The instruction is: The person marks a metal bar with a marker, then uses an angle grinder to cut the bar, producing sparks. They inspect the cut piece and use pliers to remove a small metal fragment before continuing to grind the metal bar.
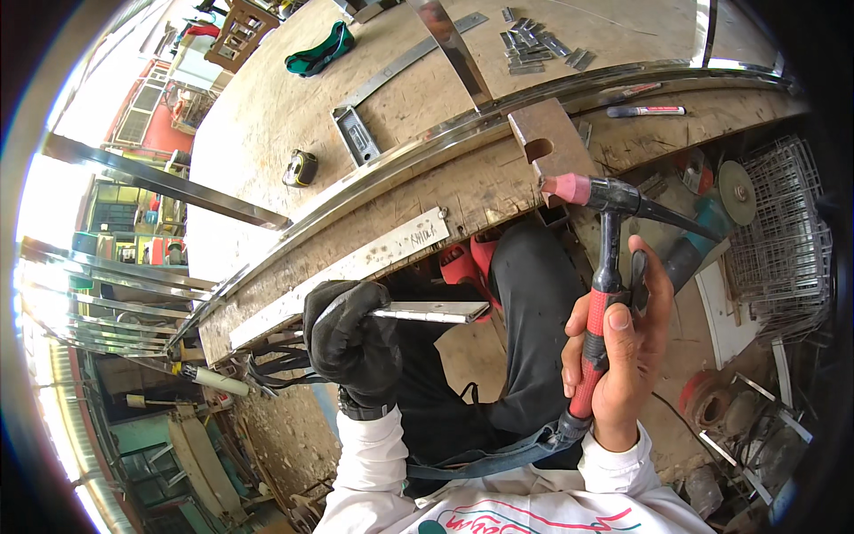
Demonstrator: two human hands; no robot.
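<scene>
My left hand, in a black glove, is closed round a flat metal strip whose free end points right, above my lap. Bare, my right hand grips the red and black handle of a TIG welding torch. Its black head stands upright with the pink ceramic nozzle pointing left, near a rusty steel block with a notch on the table edge. A cable in a blue fabric sleeve runs from the torch across my lap.
A polished metal frame lies along the wooden table, with posts rising from it. On the table are a marker, a tape measure, a carpenter's square and small metal pieces. An angle grinder and wire mesh are at right.
</scene>
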